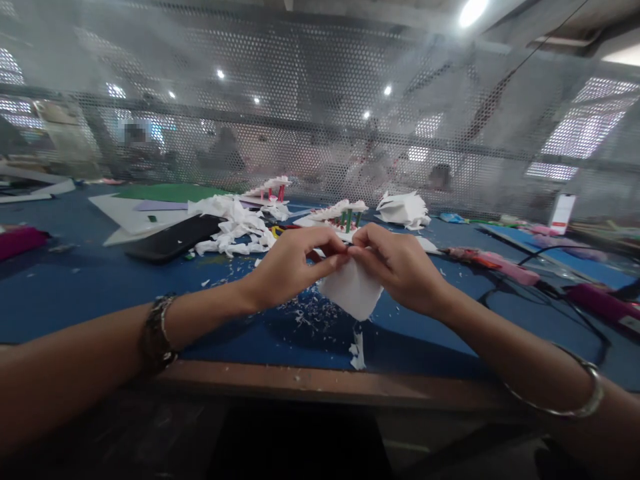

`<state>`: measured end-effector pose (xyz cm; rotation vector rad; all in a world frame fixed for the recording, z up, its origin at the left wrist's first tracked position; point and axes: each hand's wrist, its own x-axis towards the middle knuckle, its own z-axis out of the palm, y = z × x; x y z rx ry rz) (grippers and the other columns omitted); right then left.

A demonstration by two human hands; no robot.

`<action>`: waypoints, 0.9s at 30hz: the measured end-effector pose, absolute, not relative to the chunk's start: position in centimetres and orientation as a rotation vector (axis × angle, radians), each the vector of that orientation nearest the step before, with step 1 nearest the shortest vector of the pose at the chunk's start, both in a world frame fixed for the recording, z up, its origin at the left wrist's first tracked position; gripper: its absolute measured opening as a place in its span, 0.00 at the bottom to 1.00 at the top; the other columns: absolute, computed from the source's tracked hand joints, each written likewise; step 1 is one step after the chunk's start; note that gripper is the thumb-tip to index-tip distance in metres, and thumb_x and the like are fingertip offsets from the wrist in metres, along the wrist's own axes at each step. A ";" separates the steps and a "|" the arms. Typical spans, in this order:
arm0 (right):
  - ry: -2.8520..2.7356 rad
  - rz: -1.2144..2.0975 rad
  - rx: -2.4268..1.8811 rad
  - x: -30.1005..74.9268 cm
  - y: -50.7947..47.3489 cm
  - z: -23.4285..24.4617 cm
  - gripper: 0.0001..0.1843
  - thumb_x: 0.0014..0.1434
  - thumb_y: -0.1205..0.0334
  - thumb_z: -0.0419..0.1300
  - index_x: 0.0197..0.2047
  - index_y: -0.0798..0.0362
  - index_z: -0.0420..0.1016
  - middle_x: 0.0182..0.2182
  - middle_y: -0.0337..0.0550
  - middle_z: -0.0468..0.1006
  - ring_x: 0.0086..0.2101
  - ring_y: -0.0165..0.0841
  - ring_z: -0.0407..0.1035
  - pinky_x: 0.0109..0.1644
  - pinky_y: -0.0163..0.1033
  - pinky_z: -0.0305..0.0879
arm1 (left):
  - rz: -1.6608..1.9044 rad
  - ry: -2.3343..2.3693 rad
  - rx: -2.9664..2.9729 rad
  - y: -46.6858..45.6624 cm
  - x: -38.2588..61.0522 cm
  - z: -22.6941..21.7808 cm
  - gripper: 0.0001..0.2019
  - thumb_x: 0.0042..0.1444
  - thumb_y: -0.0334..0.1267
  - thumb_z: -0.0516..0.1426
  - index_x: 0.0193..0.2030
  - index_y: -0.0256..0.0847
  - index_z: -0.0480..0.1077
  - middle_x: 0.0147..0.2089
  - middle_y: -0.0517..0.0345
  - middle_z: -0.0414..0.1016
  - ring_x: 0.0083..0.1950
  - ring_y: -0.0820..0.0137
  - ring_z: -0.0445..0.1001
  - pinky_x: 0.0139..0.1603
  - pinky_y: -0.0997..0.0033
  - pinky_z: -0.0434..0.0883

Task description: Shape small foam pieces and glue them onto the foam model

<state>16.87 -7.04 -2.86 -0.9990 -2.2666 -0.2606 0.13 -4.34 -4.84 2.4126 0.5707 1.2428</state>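
Observation:
A small white sheet, apparently paper (354, 293), hangs between my hands above the blue table. My left hand (303, 261) pinches its upper edge with thumb and forefinger. From the other side my right hand (400, 267) pinches the same edge, and the fingertips of both hands nearly meet. Just beyond them stands a small white model with green posts (350, 215). White shreds (305, 313) lie scattered on the table beneath my hands, and a torn white strip (357, 352) rests near the front edge.
Crumpled white paper (235, 223) lies at left behind a black phone (175, 238). A second model with red posts (275, 190) stands farther back. At right are a pink-handled tool (505, 265) with a dark cable and an upright lit phone (563, 213). A perforated screen (310, 100) borders the table's back.

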 end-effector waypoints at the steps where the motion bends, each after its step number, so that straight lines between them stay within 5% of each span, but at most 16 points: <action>1: -2.248 -0.267 -1.007 16.8 -7.1 -2.9 0.09 0.55 0.61 0.46 0.25 0.53 0.54 0.15 0.31 0.58 0.15 0.21 0.50 0.19 0.29 0.46 | 1.252 0.574 2.404 -4.5 0.2 -4.9 0.05 0.50 0.33 0.52 0.30 0.34 0.67 0.29 0.58 0.69 0.31 0.77 0.68 0.28 0.82 0.66; 12: -2.155 -0.344 -0.941 16.9 -7.4 -3.0 0.08 0.54 0.61 0.50 0.26 0.54 0.59 0.17 0.32 0.63 0.16 0.20 0.54 0.20 0.28 0.50 | 1.208 0.508 2.080 -4.8 0.5 -4.9 0.06 0.48 0.35 0.55 0.31 0.34 0.67 0.29 0.59 0.69 0.29 0.78 0.67 0.28 0.82 0.67; 18: -2.147 -0.219 -0.853 17.3 -7.9 -2.5 0.05 0.53 0.63 0.52 0.31 0.55 0.66 0.25 0.37 0.71 0.26 0.23 0.65 0.31 0.29 0.60 | 1.225 0.577 2.070 -4.1 0.2 -4.4 0.05 0.47 0.35 0.55 0.28 0.34 0.67 0.26 0.60 0.68 0.25 0.80 0.65 0.26 0.81 0.65; 27: -2.154 -0.126 -0.943 16.6 -8.2 -2.7 0.05 0.50 0.64 0.56 0.31 0.55 0.71 0.27 0.36 0.75 0.26 0.23 0.66 0.29 0.28 0.59 | 0.986 0.578 1.938 -4.0 0.0 -4.1 0.05 0.48 0.35 0.55 0.29 0.36 0.68 0.29 0.58 0.71 0.30 0.77 0.68 0.30 0.80 0.66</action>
